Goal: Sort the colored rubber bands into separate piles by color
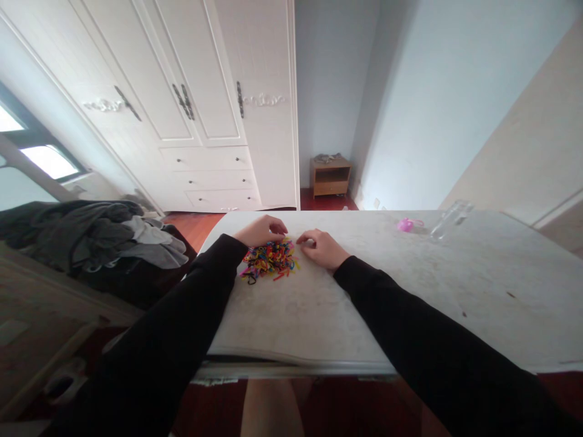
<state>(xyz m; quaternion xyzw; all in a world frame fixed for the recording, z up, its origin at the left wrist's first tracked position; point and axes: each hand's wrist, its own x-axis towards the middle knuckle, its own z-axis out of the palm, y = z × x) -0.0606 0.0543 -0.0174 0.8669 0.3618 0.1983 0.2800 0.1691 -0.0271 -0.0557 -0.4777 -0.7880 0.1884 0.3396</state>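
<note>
A heap of small, many-coloured elastic bands (269,262) lies on the white tabletop (300,321). My left hand (263,230) rests over the heap's far edge, its fingers curled and thumb and forefinger drawn together. Just right of the heap, my right hand (322,247) hovers at or on the table, also with curled fingers in a pinch toward the left hand. Whatever either pinch holds is too small to make out. A narrow gap separates the two hands' fingertips.
Toward the table's far right stand a pink lid-like piece with a loop (405,225) and a clear plastic container (450,221), lying tilted. Dark clothes (91,233) are piled at left. Beyond are a white wardrobe (204,73) and a small wooden cabinet (331,176).
</note>
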